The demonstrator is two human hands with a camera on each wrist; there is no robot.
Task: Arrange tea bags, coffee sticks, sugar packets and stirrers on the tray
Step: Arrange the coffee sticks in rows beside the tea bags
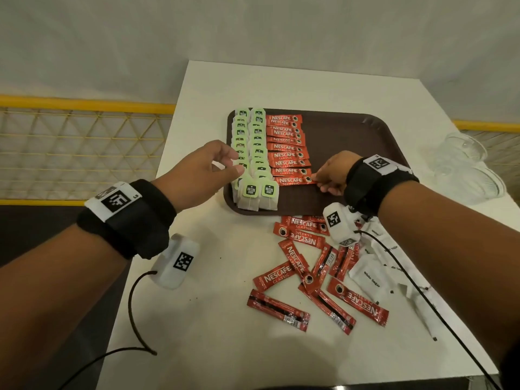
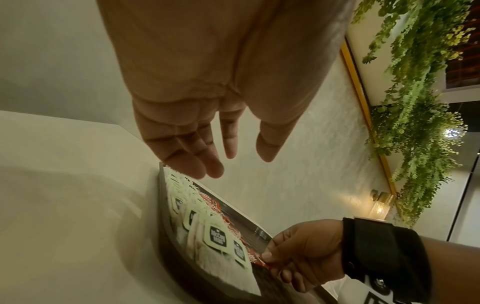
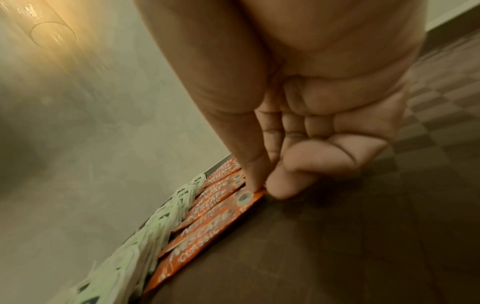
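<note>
A brown tray (image 1: pixel 351 142) lies on the white table. Two rows of green-tagged tea bags (image 1: pixel 253 153) fill its left side, and beside them runs a column of red coffee sticks (image 1: pixel 287 149). My right hand (image 1: pixel 327 177) pinches the right end of the nearest coffee stick (image 1: pixel 292 180) on the tray; the pinch on this coffee stick (image 3: pixel 207 232) shows between thumb and forefinger in the right wrist view. My left hand (image 1: pixel 213 167) hovers over the tea bags' left edge, fingers loosely spread and holding nothing. Its fingers (image 2: pixel 205 156) hang relaxed above the tray (image 2: pixel 166 242).
Several loose coffee sticks (image 1: pixel 304 274) lie scattered on the table in front of the tray. White sugar packets (image 1: pixel 368 277) lie to their right. Clear plastic cups (image 1: pixel 464 167) sit at the right table edge. A yellow railing (image 1: pixel 84 105) runs left of the table.
</note>
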